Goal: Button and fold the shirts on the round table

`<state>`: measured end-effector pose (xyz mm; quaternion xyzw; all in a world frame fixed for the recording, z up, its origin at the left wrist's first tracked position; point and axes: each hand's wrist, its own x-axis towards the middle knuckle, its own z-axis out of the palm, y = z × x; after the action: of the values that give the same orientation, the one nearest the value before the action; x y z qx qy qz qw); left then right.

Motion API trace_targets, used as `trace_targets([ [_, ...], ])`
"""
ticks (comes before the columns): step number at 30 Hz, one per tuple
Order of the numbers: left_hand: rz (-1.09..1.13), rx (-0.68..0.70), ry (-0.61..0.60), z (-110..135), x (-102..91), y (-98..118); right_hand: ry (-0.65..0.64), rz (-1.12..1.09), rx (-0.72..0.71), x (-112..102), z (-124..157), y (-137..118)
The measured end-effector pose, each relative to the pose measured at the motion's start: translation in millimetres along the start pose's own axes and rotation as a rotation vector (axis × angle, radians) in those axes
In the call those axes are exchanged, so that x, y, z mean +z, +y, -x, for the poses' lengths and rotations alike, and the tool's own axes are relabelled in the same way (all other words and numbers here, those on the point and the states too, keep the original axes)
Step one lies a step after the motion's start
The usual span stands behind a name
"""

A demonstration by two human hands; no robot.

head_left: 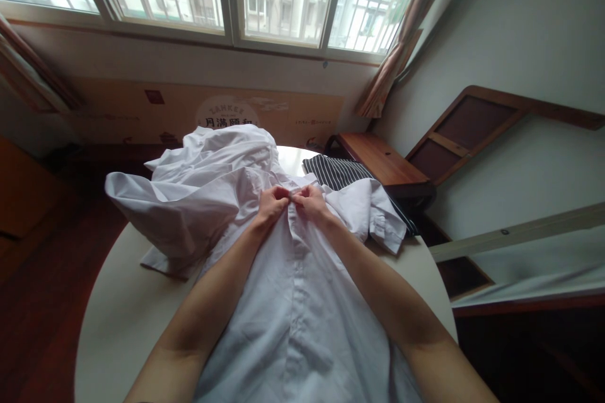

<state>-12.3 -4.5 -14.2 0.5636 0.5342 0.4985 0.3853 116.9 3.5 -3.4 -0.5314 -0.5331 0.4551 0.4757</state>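
Observation:
A white button-up shirt lies spread front-up on a round white table, its button strip running toward me. My left hand and my right hand meet at the top of that strip near the collar, each with fingers pinched closed on the fabric. Behind them a heap of crumpled white clothing rises on the table's far left. One short sleeve of the shirt lies out to the right.
A black-and-white striped garment lies at the table's far right edge. Beyond it stands a brown wooden side table. A cardboard panel with printed characters leans under the window. Wooden floor shows at the left.

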Motion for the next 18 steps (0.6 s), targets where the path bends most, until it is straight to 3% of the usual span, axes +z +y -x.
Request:
trace_targets([
  [2, -0.049, 0.016, 0.020, -1, -0.3, -1, 0.019, -0.076, 0.076, -2, -3, 0],
  [4, -0.080, 0.020, 0.059, -2, -1.4, -1, 0.071, 0.018, 0.048, -6, 1, -3],
  [7, -0.138, 0.027, 0.129, 0, -4.6, 5, 0.035, 0.398, -0.166, -18, 22, -8],
  [10, -0.346, 0.138, 0.136, 11, -8.6, 15, -0.168, 0.759, -0.456, -33, 55, -5],
  [12, -0.473, 0.235, 0.046, 24, -11.3, 19, -0.321, 0.935, -0.563, -41, 77, 3],
  [14, -0.586, 0.319, -0.134, 41, -14.4, 18, -0.413, 1.068, -0.584, -48, 92, 11],
  [16, -0.750, 0.389, -0.322, 58, -18.7, 12, -0.437, 1.144, -0.586, -53, 101, 18],
  [18, -0.883, 0.411, -0.428, 70, -24.4, 3, -0.443, 1.183, -0.597, -57, 106, 21],
])
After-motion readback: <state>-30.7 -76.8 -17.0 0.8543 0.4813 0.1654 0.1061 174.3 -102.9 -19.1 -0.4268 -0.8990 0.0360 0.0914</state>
